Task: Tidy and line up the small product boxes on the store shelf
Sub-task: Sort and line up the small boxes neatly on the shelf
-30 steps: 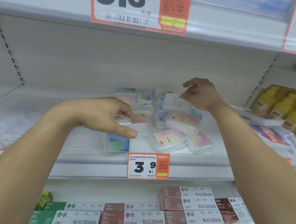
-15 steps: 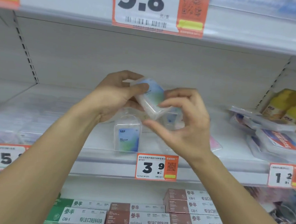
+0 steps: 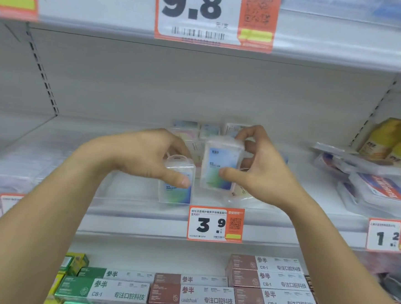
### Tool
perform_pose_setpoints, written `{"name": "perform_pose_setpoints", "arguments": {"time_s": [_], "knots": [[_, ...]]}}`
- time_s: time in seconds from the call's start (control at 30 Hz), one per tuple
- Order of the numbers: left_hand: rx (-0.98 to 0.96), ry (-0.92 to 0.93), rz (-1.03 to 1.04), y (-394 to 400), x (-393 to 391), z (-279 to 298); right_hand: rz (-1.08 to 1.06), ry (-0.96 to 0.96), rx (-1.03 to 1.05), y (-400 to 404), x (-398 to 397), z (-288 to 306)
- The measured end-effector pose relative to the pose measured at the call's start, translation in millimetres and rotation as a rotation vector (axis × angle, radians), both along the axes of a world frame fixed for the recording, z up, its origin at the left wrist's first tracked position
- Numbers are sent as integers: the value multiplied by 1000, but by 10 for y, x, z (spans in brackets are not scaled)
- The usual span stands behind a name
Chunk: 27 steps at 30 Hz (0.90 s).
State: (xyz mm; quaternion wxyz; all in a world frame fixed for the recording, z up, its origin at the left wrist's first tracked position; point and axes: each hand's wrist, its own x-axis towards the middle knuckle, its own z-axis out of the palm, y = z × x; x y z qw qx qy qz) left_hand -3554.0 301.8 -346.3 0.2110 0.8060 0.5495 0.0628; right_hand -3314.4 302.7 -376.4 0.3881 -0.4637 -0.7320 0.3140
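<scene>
Hands meet at a store shelf (image 3: 128, 214): the right hand (image 3: 262, 170) pinches an upright clear box (image 3: 220, 165) just above the shelf, while the left hand (image 3: 147, 155) grips a second clear box (image 3: 177, 185) standing beside it, above the 3.9 price tag (image 3: 215, 224).

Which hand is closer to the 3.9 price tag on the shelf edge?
Right. The right hand hangs just above the 3.9 price tag; the left hand sits up and to its left.
</scene>
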Motion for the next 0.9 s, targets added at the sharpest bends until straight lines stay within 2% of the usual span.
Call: {"name": "perform_pose_setpoints", "arguments": {"time_s": [0.17, 0.27, 0.4, 0.53, 0.9], "knots": [[16, 57, -62, -34, -102, -49, 186, -375, -40, -17, -118, 1], [8, 5, -40, -54, -152, -70, 180, -457, -31, 25, -169, 56], [18, -20, -61, -68, -149, -91, 242, -563, -146, 71, -269, 84], [38, -40, -63, -61, -109, -101, 255, -664, -170, 108, -322, 215], [95, -38, -74, -67, -8, -166, 327, -661, -317, 239, -219, 256]]}}
